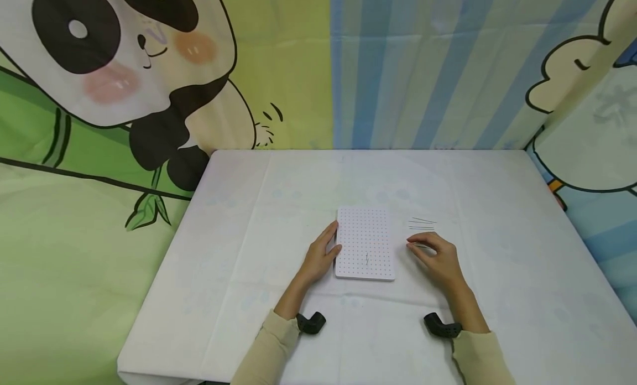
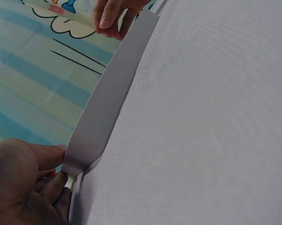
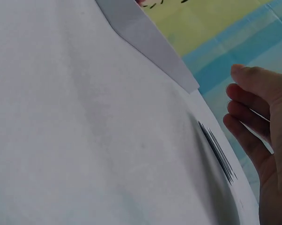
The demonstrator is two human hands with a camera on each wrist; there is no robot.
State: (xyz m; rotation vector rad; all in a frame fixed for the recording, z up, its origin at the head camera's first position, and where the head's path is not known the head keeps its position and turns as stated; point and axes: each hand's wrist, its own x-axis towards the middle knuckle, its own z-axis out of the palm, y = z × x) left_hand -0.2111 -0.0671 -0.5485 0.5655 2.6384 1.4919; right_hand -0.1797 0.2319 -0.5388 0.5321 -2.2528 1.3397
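hands: left [image 1: 317, 258] holding pegboard [image 1: 364, 230] edge; right [image 1: 440, 260] near rods [image 3: 216, 152], fingertips close

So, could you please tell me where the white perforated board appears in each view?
Head: the white perforated board lies just right of and below centre.
Left wrist: the board runs edge-on, diagonally from lower left to top centre.
Right wrist: the board shows edge-on at the top, slanting down rightward.
Shared landmark: the right hand, at top in left wrist, right edge in right wrist.

The sleeves [image 1: 271, 341] are pale beige — the two wrist devices [image 1: 311, 323] black and curved.
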